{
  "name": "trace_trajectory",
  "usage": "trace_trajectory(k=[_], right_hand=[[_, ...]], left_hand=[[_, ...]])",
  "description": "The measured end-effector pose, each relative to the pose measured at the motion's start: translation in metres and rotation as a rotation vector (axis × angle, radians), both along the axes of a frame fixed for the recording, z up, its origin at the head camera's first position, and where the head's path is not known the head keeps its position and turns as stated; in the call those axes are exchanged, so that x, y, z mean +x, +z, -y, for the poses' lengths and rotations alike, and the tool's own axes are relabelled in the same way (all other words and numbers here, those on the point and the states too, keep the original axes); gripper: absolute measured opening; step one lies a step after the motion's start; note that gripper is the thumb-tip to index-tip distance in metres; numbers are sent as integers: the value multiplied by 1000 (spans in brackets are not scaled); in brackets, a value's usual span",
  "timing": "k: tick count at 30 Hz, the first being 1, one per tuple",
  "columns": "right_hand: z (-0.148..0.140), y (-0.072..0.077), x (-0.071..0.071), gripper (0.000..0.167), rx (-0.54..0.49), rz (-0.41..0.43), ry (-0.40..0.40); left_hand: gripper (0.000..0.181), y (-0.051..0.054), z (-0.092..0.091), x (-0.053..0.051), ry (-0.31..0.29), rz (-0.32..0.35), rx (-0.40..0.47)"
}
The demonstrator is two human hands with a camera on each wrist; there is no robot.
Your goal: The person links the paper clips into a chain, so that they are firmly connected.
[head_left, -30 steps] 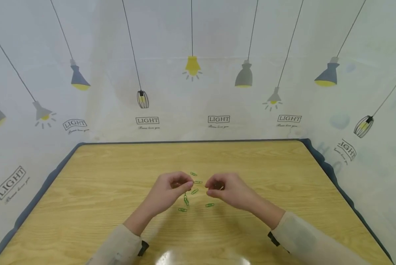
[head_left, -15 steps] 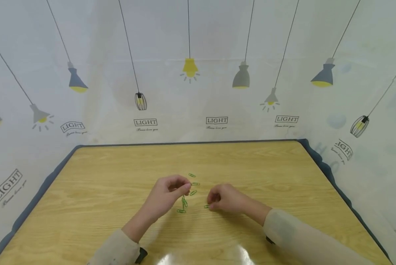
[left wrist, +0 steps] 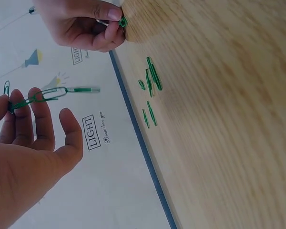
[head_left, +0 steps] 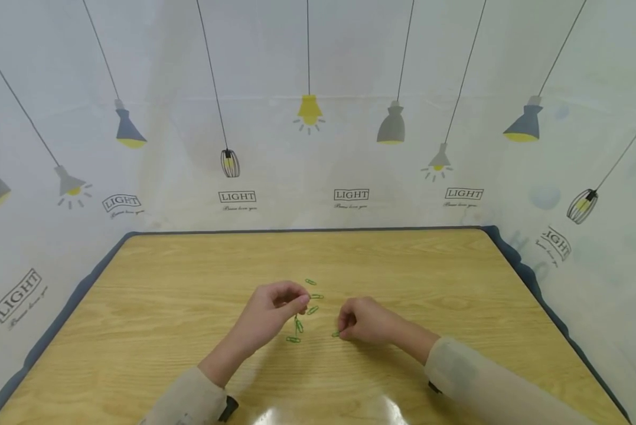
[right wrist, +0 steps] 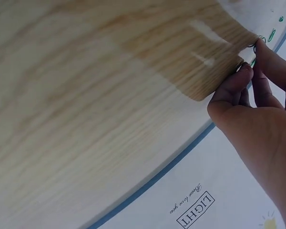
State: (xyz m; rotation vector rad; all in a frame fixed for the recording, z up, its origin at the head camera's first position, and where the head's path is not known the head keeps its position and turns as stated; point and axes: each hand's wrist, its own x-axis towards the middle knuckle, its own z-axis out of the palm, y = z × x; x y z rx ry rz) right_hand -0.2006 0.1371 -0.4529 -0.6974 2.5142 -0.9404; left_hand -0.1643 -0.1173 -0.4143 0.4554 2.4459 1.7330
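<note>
Lamp-printed wall covering (head_left: 349,59) far behind, wood-grained table (head_left: 190,277), left hand (head_left: 270,310) pinching a chain of linked green paper clips (left wrist: 51,92), right hand (head_left: 371,320) pinching one green clip (head_left: 336,334) nearer, loose clips (head_left: 313,310) on the table between.

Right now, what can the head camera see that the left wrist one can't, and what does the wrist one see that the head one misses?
Only the head view shows the sleeves, the black strap by the left wrist, and both far corners of the table.

Only the left wrist view shows the left palm; the head view sees that hand's other side.

Both show the left hand holding a green clip chain, the right hand pinching a clip, loose clips and the wall.
</note>
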Motion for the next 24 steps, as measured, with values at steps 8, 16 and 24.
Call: trace_trajectory(k=[8,16,24], right_hand=[[-3,-2,0,12,-30,17,-1],[-5,2,0,10,-75,63,-18],[-7,2,-4,24,-51,25,-20]], left_hand=[[19,3,-1,1,-32,29,22],[18,1,1,0,-31,26,6],[19,-1,2,-1,-51,6,-28]])
